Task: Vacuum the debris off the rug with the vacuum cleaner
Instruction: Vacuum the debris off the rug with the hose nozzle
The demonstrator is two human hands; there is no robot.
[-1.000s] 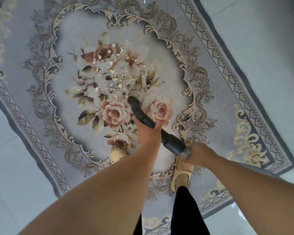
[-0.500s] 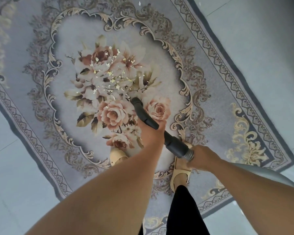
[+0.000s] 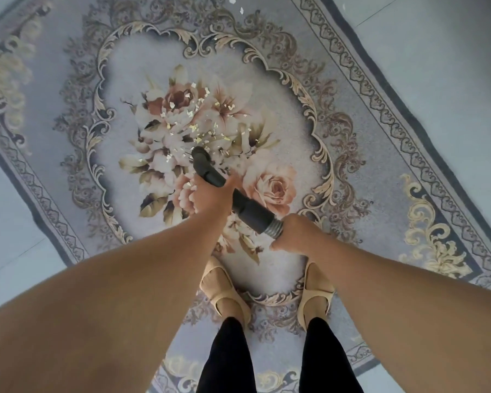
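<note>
A grey rug (image 3: 352, 114) with a floral medallion lies on the floor. Small pale and golden debris flakes (image 3: 193, 126) are scattered over the flowers at its centre. The black vacuum nozzle tube (image 3: 210, 171) points up and left, its mouth touching the near edge of the flakes. My left hand (image 3: 210, 197) grips the tube's middle. My right hand (image 3: 292, 236) grips the ribbed grey hose end (image 3: 275, 228) behind it. The rest of the vacuum cleaner is out of view.
My two feet in beige shoes (image 3: 224, 290) stand on the rug's near part, below the hands. Pale floor tiles (image 3: 451, 66) surround the rug. Two stray flakes (image 3: 233, 1) lie near the rug's far border.
The nozzle has moved forward to the near edge of the flakes, and both hands went with it. The view now shows both feet on the rug.
</note>
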